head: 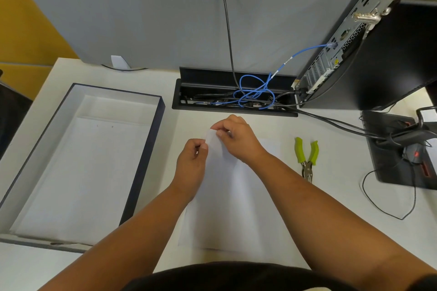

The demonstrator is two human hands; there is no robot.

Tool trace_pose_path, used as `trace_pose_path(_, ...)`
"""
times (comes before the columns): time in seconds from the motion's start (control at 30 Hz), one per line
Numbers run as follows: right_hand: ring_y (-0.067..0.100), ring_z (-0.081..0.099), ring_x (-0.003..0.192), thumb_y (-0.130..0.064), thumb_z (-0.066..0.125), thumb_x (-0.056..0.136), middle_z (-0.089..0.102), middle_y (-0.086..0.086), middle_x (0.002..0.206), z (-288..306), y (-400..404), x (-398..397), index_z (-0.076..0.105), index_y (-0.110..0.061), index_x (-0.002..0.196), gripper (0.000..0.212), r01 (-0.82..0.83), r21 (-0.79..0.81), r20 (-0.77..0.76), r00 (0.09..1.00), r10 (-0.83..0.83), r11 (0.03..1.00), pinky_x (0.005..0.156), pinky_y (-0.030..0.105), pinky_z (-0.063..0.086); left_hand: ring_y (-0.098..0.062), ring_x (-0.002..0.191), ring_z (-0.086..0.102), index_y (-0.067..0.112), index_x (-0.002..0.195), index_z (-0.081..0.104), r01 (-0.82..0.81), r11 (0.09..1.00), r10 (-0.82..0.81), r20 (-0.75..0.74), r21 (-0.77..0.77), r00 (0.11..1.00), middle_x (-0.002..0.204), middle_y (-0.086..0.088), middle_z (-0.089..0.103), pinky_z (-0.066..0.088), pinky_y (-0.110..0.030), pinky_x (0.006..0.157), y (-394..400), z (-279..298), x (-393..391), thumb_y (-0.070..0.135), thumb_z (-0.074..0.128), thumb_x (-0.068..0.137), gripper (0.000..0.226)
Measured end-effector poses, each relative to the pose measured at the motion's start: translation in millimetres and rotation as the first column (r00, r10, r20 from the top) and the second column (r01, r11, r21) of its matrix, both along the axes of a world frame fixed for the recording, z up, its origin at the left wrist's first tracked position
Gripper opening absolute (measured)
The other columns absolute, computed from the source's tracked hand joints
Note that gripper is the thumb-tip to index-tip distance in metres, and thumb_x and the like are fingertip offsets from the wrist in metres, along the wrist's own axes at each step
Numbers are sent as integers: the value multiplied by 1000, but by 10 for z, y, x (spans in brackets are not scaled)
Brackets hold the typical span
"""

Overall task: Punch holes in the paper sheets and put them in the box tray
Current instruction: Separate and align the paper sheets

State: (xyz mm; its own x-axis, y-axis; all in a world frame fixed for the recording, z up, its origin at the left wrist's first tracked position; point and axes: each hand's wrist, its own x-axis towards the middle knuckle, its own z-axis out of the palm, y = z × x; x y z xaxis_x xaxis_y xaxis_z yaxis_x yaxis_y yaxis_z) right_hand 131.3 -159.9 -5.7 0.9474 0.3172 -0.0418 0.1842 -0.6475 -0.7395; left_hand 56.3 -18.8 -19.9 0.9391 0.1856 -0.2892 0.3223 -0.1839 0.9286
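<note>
A white paper sheet [227, 201] lies on the desk in front of me, on top of other sheets. My left hand [191, 163] and my right hand [236, 139] both pinch its far left corner, which is lifted off the pile. The hole punch pliers [306, 158], with lime green handles, lie on the desk to the right of the paper, untouched. The box tray [146, 156], dark-walled with a white inside, stands at the left and holds white sheets [82, 172] with two small holes near their far edge.
A black cable well [234, 92] with tangled blue and black cables sits beyond the paper. A computer tower [369, 54] stands at the back right. A black stand with cables [402, 149] is at the right edge. A grey partition [142, 19] backs the desk.
</note>
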Motion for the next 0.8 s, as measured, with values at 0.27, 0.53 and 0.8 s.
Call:
trace_pose_path(0.27, 16, 50, 107, -28, 63, 91, 46, -11, 107, 8, 8, -3, 65, -34, 107, 17, 32, 28, -68, 997, -30, 999, 97, 35, 46, -11, 92, 57, 26, 111, 53, -19, 994, 9, 89, 110, 996, 101, 9, 59, 48, -18, 84, -5, 34, 10, 25, 48, 99, 13)
trace_pose_path(0.53, 8, 52, 96, -23, 60, 94, 49, -8, 105, 77, 79, -11, 65, -18, 98, 8, 40, 40, -109, 993, -35, 998, 86, 19, 42, -10, 112, 51, 25, 142, 37, 82, 990, -88, 47, 119, 995, 130, 10, 49, 43, -22, 95, -57, 56, 20, 33, 38, 101, 41)
trace_pose_path(0.8, 13, 57, 99, -29, 52, 97, 62, -7, 105, -21, -106, 16, 67, -25, 104, 17, -25, -115, -100, 995, 13, 993, 93, 32, 44, -23, 121, 51, 19, 141, 38, -13, 987, 26, -77, 158, 997, 136, -1, 50, 45, -41, 104, 48, -14, 20, 34, 43, 100, 43)
